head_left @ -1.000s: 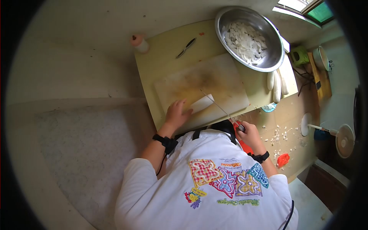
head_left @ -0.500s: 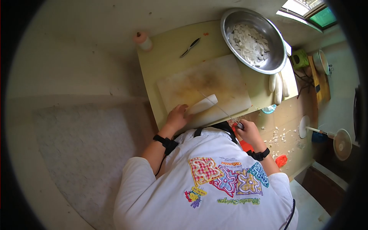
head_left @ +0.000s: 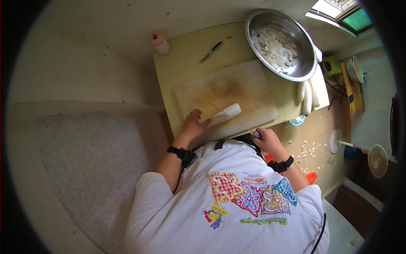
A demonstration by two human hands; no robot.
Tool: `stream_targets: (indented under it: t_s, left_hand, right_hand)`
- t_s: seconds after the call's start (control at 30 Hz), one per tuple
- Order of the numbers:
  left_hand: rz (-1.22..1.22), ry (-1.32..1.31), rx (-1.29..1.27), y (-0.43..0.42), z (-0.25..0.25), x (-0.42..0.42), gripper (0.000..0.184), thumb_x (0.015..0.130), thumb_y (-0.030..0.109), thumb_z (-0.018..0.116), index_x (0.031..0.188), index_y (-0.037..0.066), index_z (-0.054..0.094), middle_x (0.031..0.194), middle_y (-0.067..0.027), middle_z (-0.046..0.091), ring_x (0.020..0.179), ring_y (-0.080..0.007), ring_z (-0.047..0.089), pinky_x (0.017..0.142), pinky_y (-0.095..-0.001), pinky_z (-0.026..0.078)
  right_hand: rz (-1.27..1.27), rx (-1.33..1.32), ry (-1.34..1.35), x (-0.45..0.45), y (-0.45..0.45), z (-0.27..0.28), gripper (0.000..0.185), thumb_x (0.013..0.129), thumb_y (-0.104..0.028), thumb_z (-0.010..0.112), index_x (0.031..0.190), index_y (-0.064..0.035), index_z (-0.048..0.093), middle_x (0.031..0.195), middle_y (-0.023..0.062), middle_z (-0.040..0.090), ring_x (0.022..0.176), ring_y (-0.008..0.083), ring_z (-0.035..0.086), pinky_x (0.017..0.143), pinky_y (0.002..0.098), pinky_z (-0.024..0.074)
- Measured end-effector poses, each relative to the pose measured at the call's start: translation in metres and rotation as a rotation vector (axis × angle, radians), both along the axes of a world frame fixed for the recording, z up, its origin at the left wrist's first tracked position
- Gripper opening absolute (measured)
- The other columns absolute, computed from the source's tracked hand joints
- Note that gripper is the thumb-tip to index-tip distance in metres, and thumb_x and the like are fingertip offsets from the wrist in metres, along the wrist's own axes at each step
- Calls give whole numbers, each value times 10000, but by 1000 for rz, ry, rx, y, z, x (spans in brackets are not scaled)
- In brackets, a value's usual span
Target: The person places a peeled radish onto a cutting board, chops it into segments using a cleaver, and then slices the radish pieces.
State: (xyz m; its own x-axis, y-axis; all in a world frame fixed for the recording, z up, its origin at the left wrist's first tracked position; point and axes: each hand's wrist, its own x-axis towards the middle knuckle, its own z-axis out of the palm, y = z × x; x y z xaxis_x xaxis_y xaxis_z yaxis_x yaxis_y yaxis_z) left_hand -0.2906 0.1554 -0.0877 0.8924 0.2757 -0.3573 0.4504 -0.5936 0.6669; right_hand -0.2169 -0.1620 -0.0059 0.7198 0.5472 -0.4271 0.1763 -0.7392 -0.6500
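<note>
A white radish length [head_left: 230, 111] lies on the cutting board [head_left: 247, 80], near the board's front edge. The left hand [head_left: 193, 127] is at its left end, fingers and thumb parted; I cannot tell whether they touch it. The right hand [head_left: 267, 140] has its fingers wrapped around the handle of a knife [head_left: 241, 123], whose thin blade crosses above or on the radish.

A large metal bowl [head_left: 305, 67] of white slices [head_left: 277, 50] crowds the table's [head_left: 182, 57] far right, with whole radishes [head_left: 307, 99] just beside it. Beyond the board lie a peeler [head_left: 211, 51] and, at the far left corner, a pink-topped bottle [head_left: 161, 45]. Scraps [head_left: 305, 152] litter the floor [head_left: 323, 135].
</note>
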Motion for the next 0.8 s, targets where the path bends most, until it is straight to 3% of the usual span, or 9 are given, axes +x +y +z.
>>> stream_targets:
  t_s: [0.2,0.33,0.4,0.47,0.53,0.6,0.63,0.7,0.8]
  left_hand:
    - [112,-619,172,20,6,20,330,858,229,689,1079,27,551,1003,-159,589,938,-328,563,842,-409,462]
    - [20,-643,209,22,10,33,314,858,229,684,1069,26,570,995,-164,605,918,-326,585,809,-417,481]
    - [-45,-288,-72,17,10,35,318,850,253,683,1059,31,593,957,-165,640,878,-321,626,772,-416,505]
    - [-144,-111,-58,12,16,32,332,848,274,682,1064,35,600,947,-166,657,864,-319,644,763,-410,514]
    - [-242,71,-42,4,19,28,347,847,295,681,1069,39,607,937,-167,675,850,-317,662,755,-405,522]
    - [-291,281,-42,-3,16,26,390,844,334,684,1088,40,607,961,-165,692,865,-311,675,781,-389,523]
    - [-298,282,-39,-5,12,24,390,844,334,684,1088,40,607,961,-165,692,865,-311,675,781,-389,523]
    - [-289,318,-259,-10,-1,22,393,853,337,676,1102,40,610,986,-154,701,888,-302,677,795,-394,521]
    - [-340,197,-232,-17,-13,18,403,854,349,678,1101,37,612,996,-140,706,917,-295,676,810,-394,517]
  right_hand:
    - [-24,58,1,-1,4,-6,260,837,-186,632,1051,-38,640,846,234,649,789,418,625,709,455,500]
    - [-34,66,5,-2,5,-5,268,840,-182,628,1065,-38,639,856,238,651,793,415,630,716,449,502]
    - [-45,67,21,-4,6,-4,275,841,-184,630,1072,-36,639,860,240,652,792,415,630,717,445,504]
    - [-63,67,34,-7,6,-5,282,841,-185,632,1079,-33,638,864,241,654,791,415,630,719,442,505]
    - [-120,167,15,-13,8,-6,231,843,-168,678,943,32,618,699,204,586,592,302,541,600,386,461]
    - [-136,125,75,-14,11,2,249,847,-170,658,1020,8,624,785,228,620,688,357,588,658,410,484]
    - [-148,80,134,-15,12,6,290,851,-171,638,1096,-16,630,871,251,655,784,413,635,716,434,506]
    - [-160,97,131,-18,11,3,286,852,-168,638,1094,-16,632,871,251,655,781,411,636,715,433,507]
    - [-176,99,138,-22,11,6,284,853,-168,640,1092,-15,635,869,250,658,780,408,640,714,429,509]
